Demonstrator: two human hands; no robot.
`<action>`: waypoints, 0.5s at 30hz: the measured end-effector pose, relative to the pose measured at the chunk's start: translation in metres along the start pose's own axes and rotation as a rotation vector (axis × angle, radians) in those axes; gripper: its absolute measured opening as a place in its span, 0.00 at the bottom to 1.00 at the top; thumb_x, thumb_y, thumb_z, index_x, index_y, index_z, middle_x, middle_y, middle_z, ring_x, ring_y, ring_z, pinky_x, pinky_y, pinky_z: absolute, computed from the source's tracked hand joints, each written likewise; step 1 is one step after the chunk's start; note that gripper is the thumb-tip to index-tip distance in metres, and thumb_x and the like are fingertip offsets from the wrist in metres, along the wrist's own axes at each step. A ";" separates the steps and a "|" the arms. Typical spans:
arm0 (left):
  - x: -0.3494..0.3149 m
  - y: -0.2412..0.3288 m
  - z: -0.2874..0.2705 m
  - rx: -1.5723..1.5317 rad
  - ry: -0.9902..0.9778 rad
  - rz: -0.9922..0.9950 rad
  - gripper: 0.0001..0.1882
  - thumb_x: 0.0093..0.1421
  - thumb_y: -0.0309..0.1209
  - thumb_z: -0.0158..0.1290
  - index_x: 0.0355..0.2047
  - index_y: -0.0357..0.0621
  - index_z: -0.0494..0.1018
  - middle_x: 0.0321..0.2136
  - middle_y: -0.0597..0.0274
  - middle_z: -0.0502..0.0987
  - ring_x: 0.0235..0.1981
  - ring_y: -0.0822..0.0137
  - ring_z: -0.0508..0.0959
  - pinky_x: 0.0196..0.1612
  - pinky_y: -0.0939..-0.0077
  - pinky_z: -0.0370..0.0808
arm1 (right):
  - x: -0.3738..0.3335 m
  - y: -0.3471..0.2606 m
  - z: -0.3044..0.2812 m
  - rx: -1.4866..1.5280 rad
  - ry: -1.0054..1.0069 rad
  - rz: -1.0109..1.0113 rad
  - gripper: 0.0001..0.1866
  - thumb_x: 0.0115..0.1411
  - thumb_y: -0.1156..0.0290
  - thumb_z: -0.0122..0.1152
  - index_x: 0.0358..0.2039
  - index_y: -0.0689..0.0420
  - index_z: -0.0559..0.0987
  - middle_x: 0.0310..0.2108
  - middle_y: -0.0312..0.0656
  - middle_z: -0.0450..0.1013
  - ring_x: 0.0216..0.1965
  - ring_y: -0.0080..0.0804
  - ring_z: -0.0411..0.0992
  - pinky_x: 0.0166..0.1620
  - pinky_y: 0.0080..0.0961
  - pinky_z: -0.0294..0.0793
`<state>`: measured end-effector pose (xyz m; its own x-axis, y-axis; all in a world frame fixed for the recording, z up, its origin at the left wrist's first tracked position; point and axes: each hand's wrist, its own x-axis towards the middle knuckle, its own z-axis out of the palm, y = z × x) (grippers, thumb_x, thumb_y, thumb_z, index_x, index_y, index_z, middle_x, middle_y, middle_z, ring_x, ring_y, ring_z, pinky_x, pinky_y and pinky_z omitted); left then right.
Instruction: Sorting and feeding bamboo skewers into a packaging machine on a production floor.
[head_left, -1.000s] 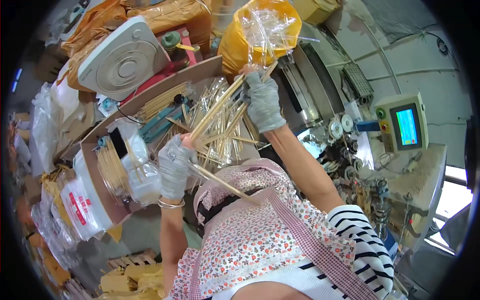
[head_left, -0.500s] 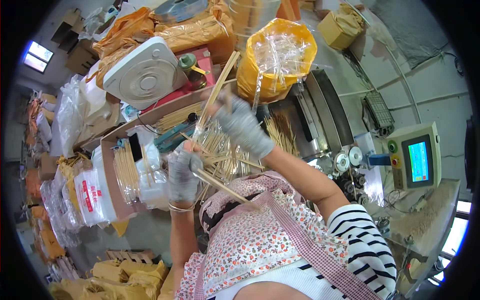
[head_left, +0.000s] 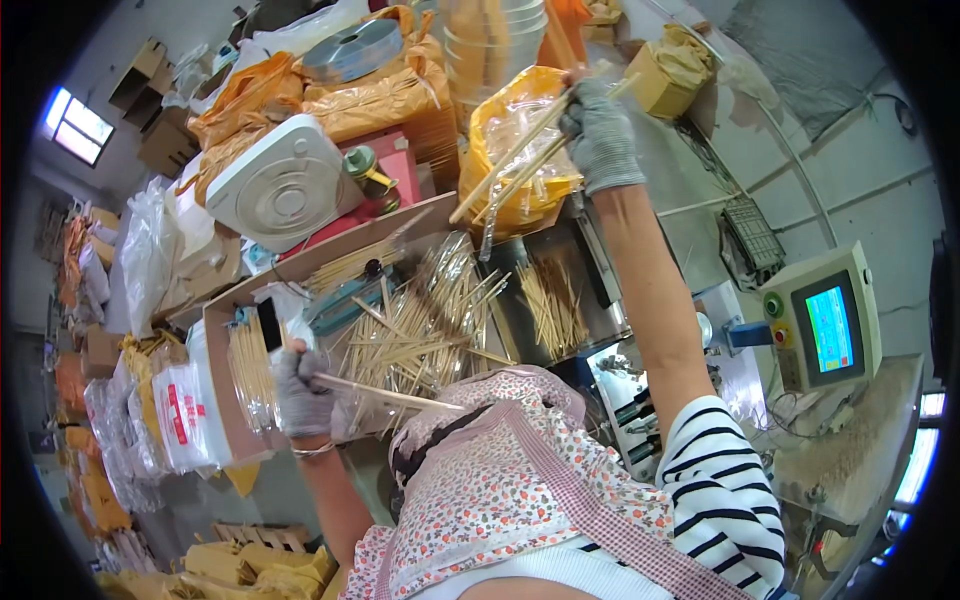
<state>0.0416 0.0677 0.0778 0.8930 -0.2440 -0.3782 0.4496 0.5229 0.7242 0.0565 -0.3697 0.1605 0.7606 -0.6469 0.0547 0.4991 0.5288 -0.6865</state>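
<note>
Both my hands wear grey gloves with bare fingertips. My right hand (head_left: 603,137) is closed round a few wooden chopsticks (head_left: 520,165), held slanting across the yellow bag (head_left: 492,128). That bag holds crumpled clear plastic wrappers. At the left, my left hand (head_left: 304,392) grips more chopsticks (head_left: 385,395), which point right toward my apron. Between the hands, a heap of loose and clear-wrapped chopsticks (head_left: 410,330) fills the middle of the work tray. Another bunch of chopsticks (head_left: 555,305) lies on the metal surface to its right.
Behind the tray's cardboard edge stand a white box-shaped appliance (head_left: 285,185) and a green-capped bottle (head_left: 370,175). A dark phone (head_left: 269,324) lies by my left hand, near stacked chopsticks (head_left: 252,365). A control panel with a lit screen (head_left: 828,325) stands at the right, beside machine parts.
My right hand has moved up and right, carrying chopsticks from above the heap to the yellow bag. My left hand has drawn away to the left and slightly down, still gripping chopsticks.
</note>
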 end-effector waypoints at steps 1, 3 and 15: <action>0.002 0.002 -0.004 -0.046 -0.034 0.035 0.09 0.61 0.37 0.45 0.27 0.49 0.65 0.10 0.78 0.52 0.09 0.83 0.51 0.12 0.87 0.49 | 0.000 0.002 0.003 -0.007 0.011 0.012 0.08 0.57 0.68 0.57 0.25 0.58 0.73 0.16 0.29 0.62 0.12 0.12 0.53 0.14 0.11 0.50; 0.007 0.009 -0.008 -0.192 -0.025 0.052 0.11 0.62 0.41 0.45 0.31 0.48 0.64 0.11 0.79 0.51 0.10 0.83 0.50 0.12 0.87 0.48 | -0.007 0.010 0.006 -0.019 0.040 0.047 0.08 0.56 0.69 0.58 0.25 0.59 0.73 0.16 0.29 0.61 0.12 0.12 0.53 0.14 0.10 0.50; 0.009 -0.042 0.130 0.676 -0.323 0.153 0.14 0.61 0.38 0.48 0.37 0.39 0.73 0.19 0.80 0.62 0.19 0.86 0.59 0.21 0.91 0.52 | -0.072 0.069 0.057 -0.196 0.027 0.116 0.08 0.52 0.69 0.64 0.23 0.58 0.75 0.16 0.31 0.67 0.12 0.16 0.60 0.15 0.12 0.57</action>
<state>0.0339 -0.0626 0.1193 0.8613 -0.4902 -0.1335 0.1428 -0.0186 0.9896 0.0601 -0.2554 0.1508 0.7953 -0.6041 -0.0505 0.3166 0.4850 -0.8152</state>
